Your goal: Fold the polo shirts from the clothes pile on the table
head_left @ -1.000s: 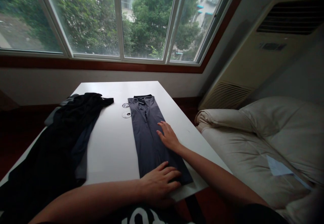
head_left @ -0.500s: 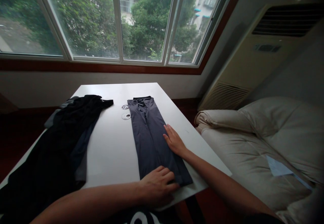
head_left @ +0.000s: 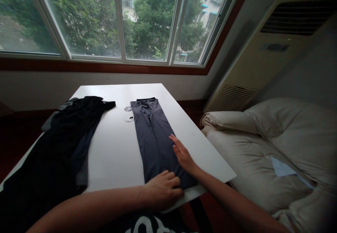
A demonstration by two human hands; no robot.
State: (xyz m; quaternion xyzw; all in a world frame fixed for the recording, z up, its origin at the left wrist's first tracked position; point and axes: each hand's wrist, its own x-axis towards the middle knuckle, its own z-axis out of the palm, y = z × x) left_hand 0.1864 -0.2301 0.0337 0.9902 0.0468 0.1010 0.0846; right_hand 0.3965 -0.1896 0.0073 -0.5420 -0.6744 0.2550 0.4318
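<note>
Head view, only one available; all places given relative to the table [head_left: 113, 152].

Gray garment [head_left: 154, 138] lay on the table's right half, spread lengthwise in a narrow strip, near end close to the table's near edge. Left hand [head_left: 164, 189] was over that near end, by the table's near edge, fingers curled down; couldn't tell whether it pinched cloth or just pressed. Right hand [head_left: 183, 156] was toward the table's right edge, over the garment's right border, fingers long and close together, nothing gripped; contact vs slight hover not clear.

Risks, my judgement: curled left fingers could have dragged the near end over the table's near edge if they pulled back, since it had little margin there. Uneven push from the right hand could have skewed the right border or bunched the layers; cloth looked thin and smooth, likely to slip. Two round discs [head_left: 129, 119] [head_left: 127, 109] sat at the table's far middle, right by the garment's left border; a sideways shift could have ridden over them. Left forearm crossed in front of the dark clothes pile [head_left: 58, 145] on the table's left; a sweep might have snagged it.

Orientation: long axis ran near to far on the table, far end leaning slightly left. Black-banded end pointed at the table's far edge, plain end at its near edge.
</note>
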